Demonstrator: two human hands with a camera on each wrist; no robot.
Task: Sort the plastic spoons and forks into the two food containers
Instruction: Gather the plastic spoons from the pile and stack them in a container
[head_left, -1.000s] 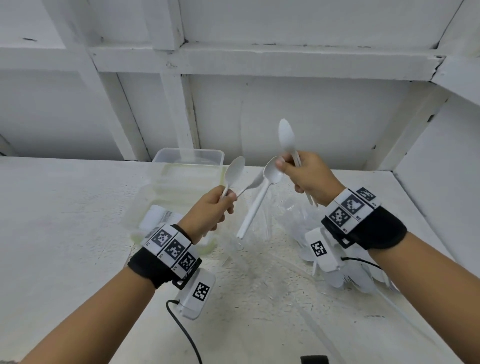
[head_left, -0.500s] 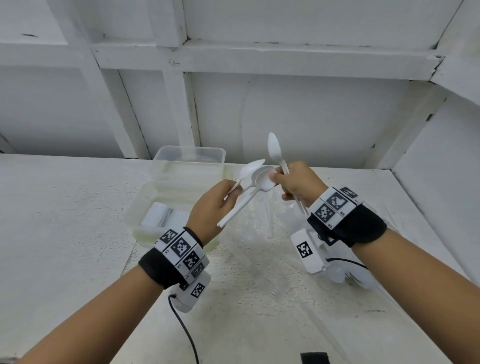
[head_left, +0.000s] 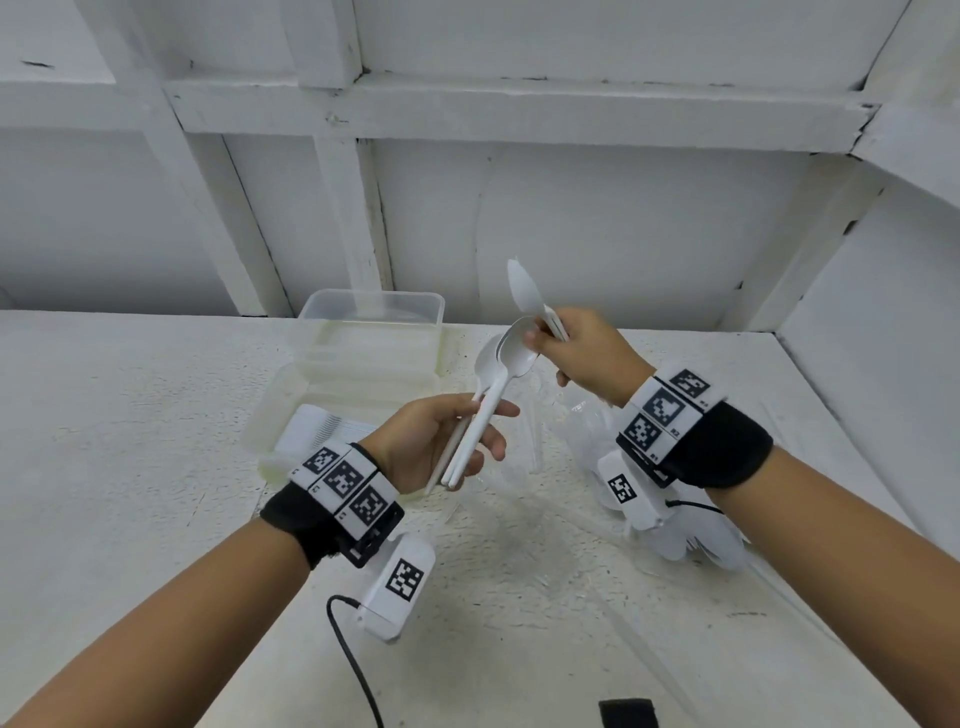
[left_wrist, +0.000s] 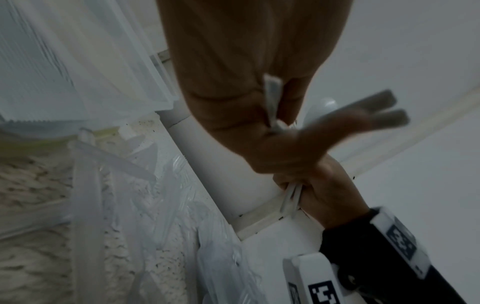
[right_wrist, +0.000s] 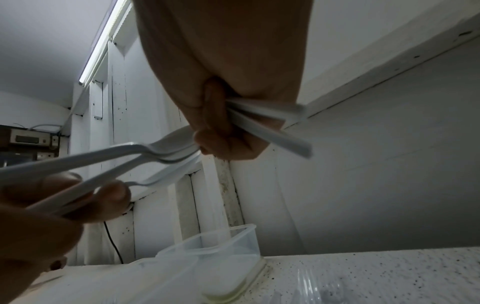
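I judge sorting well short of done. My left hand (head_left: 441, 441) clamps a spoon bundle (head_left: 485, 400); my right hand (head_left: 587, 353) grips more spoons (head_left: 524, 291), thumb on that bundle's bowls. Rear container (head_left: 371, 312) looks empty; loose cutlery (head_left: 691, 545) remains on the table (head_left: 130, 415).

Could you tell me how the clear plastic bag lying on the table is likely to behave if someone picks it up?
The clear plastic bag lies crumpled and creased on the table, so it probably flops and sags rather than holding shape. It looks thin, likely very light. White cutlery seems to lie in it, so contents might slide out.
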